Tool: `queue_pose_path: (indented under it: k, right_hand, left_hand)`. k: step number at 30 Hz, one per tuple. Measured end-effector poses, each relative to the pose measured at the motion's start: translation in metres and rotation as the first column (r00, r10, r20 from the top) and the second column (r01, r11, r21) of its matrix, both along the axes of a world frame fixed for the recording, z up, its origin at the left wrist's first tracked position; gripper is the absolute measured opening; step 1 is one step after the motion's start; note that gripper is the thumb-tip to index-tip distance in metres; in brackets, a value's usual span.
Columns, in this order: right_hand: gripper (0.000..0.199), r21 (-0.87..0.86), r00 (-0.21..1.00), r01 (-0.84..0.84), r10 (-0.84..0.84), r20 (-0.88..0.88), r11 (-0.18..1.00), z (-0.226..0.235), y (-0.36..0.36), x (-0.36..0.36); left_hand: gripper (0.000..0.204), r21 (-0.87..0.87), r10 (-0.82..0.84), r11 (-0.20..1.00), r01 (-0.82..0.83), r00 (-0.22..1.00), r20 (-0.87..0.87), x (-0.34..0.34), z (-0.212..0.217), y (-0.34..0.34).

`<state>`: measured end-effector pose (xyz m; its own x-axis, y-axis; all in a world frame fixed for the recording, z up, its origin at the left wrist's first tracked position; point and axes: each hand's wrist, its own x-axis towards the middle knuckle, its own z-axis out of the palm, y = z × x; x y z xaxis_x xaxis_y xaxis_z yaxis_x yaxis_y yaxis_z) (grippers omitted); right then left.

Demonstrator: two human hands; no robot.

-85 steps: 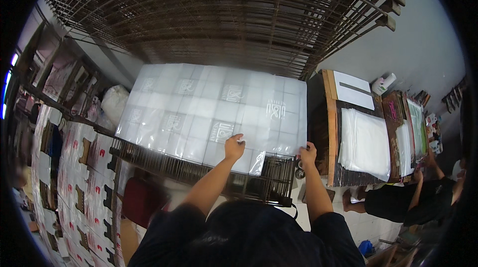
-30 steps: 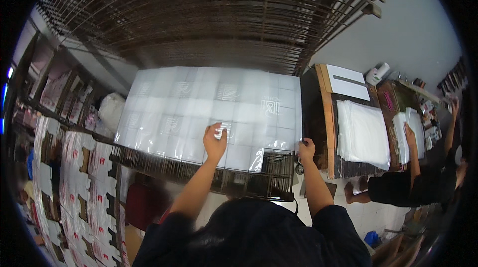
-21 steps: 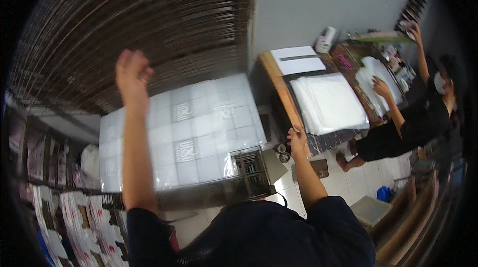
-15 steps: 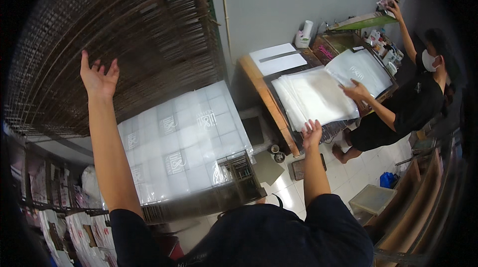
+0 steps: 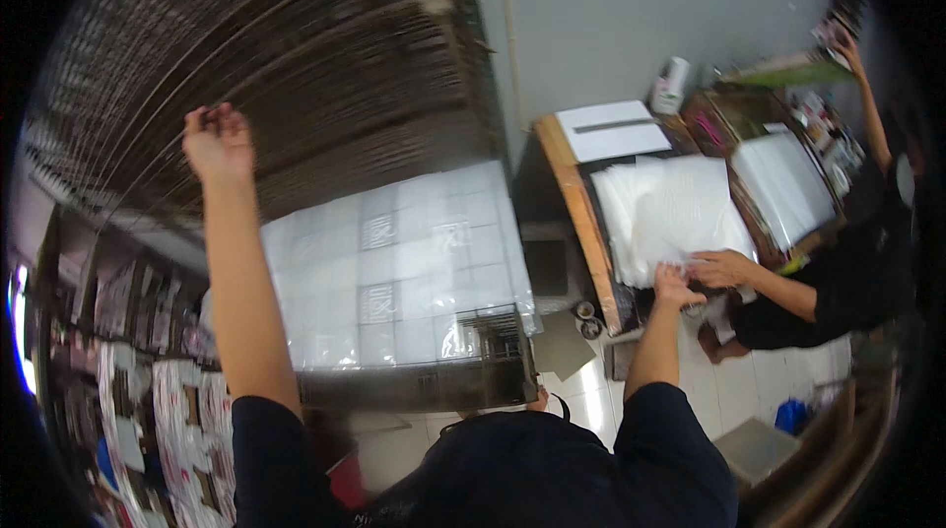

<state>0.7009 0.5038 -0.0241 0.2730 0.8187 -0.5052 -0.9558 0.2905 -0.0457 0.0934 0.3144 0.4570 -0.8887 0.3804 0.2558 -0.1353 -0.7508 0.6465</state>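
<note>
My left hand (image 5: pixel 219 144) is raised to the stacked wire drying rack (image 5: pixel 325 85), its fingers curled over a wire at the rack's edge. My right hand (image 5: pixel 676 287) reaches to the front edge of a pile of clear plastic bags (image 5: pixel 670 213) on the work table and pinches the edge of a bag. Right beside it is a co-worker's hand (image 5: pixel 724 269), close to the same edge. Printed clear plastic bags (image 5: pixel 409 282) lie in rows on the lowered rack shelf in front of me, white designs on them.
A printing board (image 5: pixel 785 183) is at the right of the table, with a co-worker (image 5: pixel 838 267) standing beside it and raising a hinged frame (image 5: pixel 788 70). A white bottle (image 5: pixel 670 85) stands behind. Shelves of packed goods (image 5: pixel 158 410) are at the lower left; a small bin (image 5: pixel 757 449) sits lower right.
My view has turned left. My left hand's fingers, spread before, have curled at the rack. My right hand has closed on the bag's edge, and the co-worker's hand has come next to it.
</note>
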Motion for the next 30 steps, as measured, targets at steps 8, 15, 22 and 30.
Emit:
queue_pose_path:
  k: [8,15,22,30]
  right_hand:
    - [0.033,-0.391,0.842,-0.270,0.413,0.347,0.880,-0.084,0.061,0.060]
    - [0.011,-0.335,0.674,-0.089,0.305,0.673,0.938,0.007,0.069,0.073]
    - [0.019,-0.003,0.312,0.073,-0.020,0.950,0.997,0.132,0.064,0.052]
    - [0.054,0.051,-0.092,-0.508,-0.113,0.989,0.860,0.321,-0.023,-0.072]
  left_hand:
    - [0.017,-0.131,0.021,0.991,-0.038,0.992,-0.126,0.070,-0.052,-0.072]
    - [0.031,-0.258,0.058,0.965,-0.039,0.996,0.068,0.138,-0.116,-0.169]
    - [0.024,-0.405,0.142,0.914,0.027,0.913,0.382,0.194,-0.226,-0.244]
    - [0.023,-0.602,0.399,0.795,0.075,0.683,0.612,0.223,-0.378,-0.279]
